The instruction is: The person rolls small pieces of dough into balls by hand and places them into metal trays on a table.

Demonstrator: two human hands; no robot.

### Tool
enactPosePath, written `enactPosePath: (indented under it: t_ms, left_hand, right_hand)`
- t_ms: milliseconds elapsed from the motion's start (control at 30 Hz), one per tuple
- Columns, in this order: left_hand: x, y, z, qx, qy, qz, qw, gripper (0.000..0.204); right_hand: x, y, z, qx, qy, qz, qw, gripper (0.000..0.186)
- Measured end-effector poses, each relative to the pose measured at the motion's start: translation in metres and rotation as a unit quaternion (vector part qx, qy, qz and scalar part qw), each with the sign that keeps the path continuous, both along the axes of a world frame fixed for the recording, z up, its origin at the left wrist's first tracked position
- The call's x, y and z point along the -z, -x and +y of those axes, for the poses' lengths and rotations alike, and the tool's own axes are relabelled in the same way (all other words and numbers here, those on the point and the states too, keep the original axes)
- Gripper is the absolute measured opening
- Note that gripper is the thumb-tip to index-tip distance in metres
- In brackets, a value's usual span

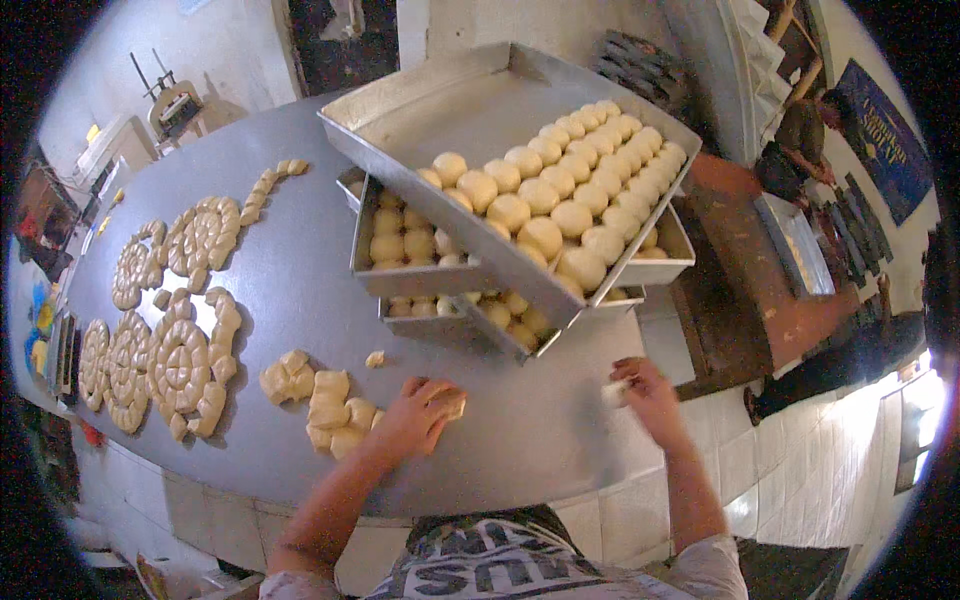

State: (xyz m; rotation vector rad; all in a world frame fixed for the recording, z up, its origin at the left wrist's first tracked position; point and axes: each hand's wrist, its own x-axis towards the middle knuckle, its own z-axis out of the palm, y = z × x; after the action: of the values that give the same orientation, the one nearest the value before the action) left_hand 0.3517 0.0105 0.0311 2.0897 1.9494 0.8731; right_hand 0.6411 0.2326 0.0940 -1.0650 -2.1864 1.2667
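Note:
My left hand (415,418) is low over the grey table, its fingers curled over a piece of dough (456,406) that shows at the fingertips. Just left of that hand lies a cluster of cut dough chunks (328,405), with one small scrap (375,359) apart from it. Near the table's right edge, my right hand (648,392) pinches a small pale dough piece (614,394), slightly blurred. Beyond both hands, a metal tray (420,110) holds rows of round dough balls (540,196). It rests at an angle on other trays that also hold dough balls (400,235).
Coiled rings of cut dough (180,365) cover the left of the table (300,255). At the right, beyond the table, a person (800,135) stands near a brown surface (715,275) with another metal tray (795,245). A metal press-like device (175,105) stands far left.

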Motion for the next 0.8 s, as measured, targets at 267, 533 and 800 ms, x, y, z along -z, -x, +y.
enactPosePath:
  t_ms: [267, 533, 800]
  left_hand:
    - [-0.019, -0.02, 0.008, -0.183, 0.176, -0.215, 0.943, 0.022]
    - [-0.067, -0.041, -0.016, -0.291, -0.123, -0.539, 0.781, 0.029]
    - [-0.108, -0.052, -0.048, -0.094, -0.001, -0.506, 0.857, 0.031]
  right_hand:
    - [-0.23, 0.194, 0.097, -0.1, -0.079, 0.524, 0.842, 0.033]
    - [-0.215, 0.233, 0.079, -0.132, -0.373, 0.227, 0.89, 0.022]
    - [-0.045, 0.13, -0.087, -0.42, -0.111, 0.187, 0.881, 0.027]
